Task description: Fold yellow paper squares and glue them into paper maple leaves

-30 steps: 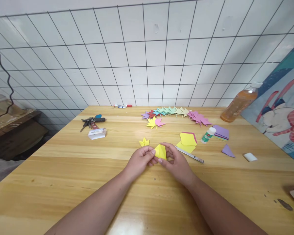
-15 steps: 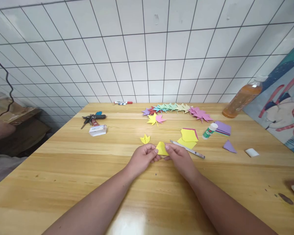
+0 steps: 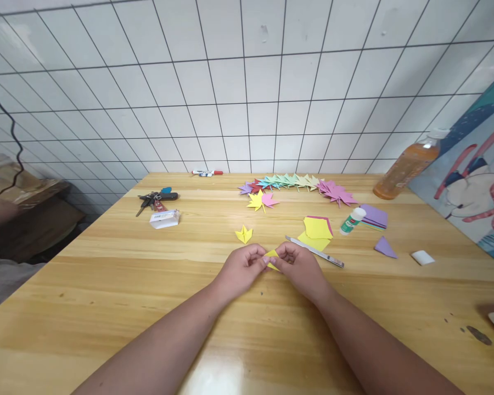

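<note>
A small piece of yellow folded paper is pinched between my two hands, thumbs on top, largely covered by the fingers. My left hand grips its left side and my right hand its right side. Just beyond the left hand lies a yellow folded paper leaf. Past the right hand are a slim craft knife and a pile of yellow paper sheets with a magenta one beneath.
Along the back runs a row of coloured paper leaves. To the right stand a glue stick, purple paper stack, white eraser-like block and leaning bottle. Keys, a small box and markers lie left.
The yellow paper between my hands now shows less of its surface, its upper part lowered. My hands have drawn closer together, and both thumbs press on it.
</note>
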`<state>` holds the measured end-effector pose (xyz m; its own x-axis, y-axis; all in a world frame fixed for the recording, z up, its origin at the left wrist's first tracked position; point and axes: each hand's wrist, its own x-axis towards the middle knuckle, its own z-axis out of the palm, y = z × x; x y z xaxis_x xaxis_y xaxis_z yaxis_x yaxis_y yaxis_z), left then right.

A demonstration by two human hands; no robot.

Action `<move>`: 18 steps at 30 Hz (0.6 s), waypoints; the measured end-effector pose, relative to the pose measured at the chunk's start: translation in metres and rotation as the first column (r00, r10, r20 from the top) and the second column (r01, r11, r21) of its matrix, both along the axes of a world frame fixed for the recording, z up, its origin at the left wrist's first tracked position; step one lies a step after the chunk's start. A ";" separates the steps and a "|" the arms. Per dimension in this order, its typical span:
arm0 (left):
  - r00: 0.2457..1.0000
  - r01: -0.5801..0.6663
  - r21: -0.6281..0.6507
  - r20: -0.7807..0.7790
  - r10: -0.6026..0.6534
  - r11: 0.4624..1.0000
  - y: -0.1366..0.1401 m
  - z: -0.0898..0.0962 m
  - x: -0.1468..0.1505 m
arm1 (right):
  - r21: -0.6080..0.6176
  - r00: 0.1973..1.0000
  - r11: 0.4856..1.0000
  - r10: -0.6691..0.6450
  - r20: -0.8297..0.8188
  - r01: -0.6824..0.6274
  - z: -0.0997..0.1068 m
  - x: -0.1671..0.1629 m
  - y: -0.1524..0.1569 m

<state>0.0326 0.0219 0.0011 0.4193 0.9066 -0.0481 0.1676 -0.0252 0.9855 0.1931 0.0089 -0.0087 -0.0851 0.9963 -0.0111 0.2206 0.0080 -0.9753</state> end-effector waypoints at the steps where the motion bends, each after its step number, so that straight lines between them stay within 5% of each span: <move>1: 1.000 -0.002 -0.008 0.009 0.002 1.000 0.000 0.000 0.000 | 0.009 1.000 1.000 -0.002 0.004 0.002 0.001 0.000 0.000; 13: 0.996 -0.032 -0.181 0.071 0.046 0.983 0.003 0.005 -0.002 | 0.112 0.998 0.994 0.011 -0.058 -0.005 0.001 -0.003 -0.003; 18: 0.995 -0.025 -0.222 0.087 0.045 0.975 0.006 0.003 -0.004 | 0.065 0.992 0.997 0.055 -0.110 -0.048 0.001 -0.001 -0.003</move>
<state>0.0281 0.0275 0.0043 0.3990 0.8923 -0.2114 0.0744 0.1983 0.9773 0.1926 0.0057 -0.0074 -0.1338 0.9890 0.0629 0.1081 0.0776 -0.9911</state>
